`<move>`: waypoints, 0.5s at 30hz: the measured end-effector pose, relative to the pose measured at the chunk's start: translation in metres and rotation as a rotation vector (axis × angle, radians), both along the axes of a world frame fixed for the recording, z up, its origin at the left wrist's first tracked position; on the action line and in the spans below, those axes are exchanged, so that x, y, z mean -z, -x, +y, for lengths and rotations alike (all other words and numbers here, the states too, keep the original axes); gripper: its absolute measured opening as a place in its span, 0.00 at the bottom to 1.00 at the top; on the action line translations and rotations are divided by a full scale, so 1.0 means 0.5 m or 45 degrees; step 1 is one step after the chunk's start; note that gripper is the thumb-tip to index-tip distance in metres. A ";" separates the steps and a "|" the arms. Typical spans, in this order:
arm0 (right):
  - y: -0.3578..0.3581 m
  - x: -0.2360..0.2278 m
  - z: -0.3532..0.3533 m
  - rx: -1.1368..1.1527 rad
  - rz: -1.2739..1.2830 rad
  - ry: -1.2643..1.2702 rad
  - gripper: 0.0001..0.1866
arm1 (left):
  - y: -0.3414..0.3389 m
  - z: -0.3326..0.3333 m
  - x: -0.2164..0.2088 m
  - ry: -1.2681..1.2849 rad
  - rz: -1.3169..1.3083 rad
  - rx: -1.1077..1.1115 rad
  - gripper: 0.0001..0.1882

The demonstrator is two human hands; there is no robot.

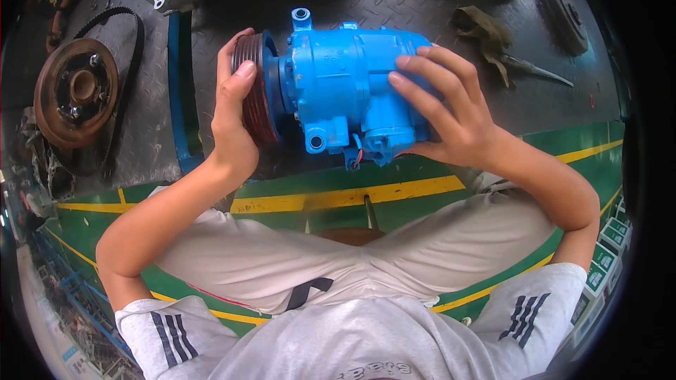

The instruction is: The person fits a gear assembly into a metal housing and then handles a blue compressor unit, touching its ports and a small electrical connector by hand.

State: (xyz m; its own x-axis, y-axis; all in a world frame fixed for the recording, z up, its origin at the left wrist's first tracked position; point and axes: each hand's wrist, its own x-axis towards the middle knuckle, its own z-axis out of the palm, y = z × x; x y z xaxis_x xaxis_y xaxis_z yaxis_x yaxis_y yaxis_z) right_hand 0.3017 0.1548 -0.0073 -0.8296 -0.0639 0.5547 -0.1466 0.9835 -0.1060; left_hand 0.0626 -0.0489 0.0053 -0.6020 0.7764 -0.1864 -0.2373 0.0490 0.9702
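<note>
One blue compressor (pixel 338 70) was at the dark metal bench (pixel 542 102), contact beneath unclear. Left hand (pixel 234 112) grasped its ribbed pulley (pixel 260 109), right hand (pixel 465 116) the opposite end; steady handling called for level, even support.

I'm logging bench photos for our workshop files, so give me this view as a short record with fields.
Main item: blue unit with a grooved pulley at its left end
Left hand: thumb and fingers on the grooved pulley
Right hand: fingers spread over the blue unit's right end
Surface: dark textured top
Far left: rusty wheel, black toothed belt curving past it
Upper right: brownish cloth, slender tool beside it
Floor: green, yellow lines
</note>
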 end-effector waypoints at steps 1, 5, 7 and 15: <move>0.003 0.002 -0.003 0.009 0.010 0.006 0.48 | 0.005 0.004 0.000 -0.027 0.030 0.027 0.38; 0.026 -0.030 -0.005 -0.043 -0.039 0.055 0.50 | 0.019 0.012 0.001 -0.051 -0.027 0.074 0.41; 0.030 -0.068 0.009 -0.109 -0.156 0.112 0.53 | 0.029 0.011 -0.001 -0.042 0.088 0.099 0.45; 0.064 -0.098 0.066 0.327 -0.564 0.923 0.38 | 0.064 -0.009 0.004 -0.148 0.716 0.329 0.42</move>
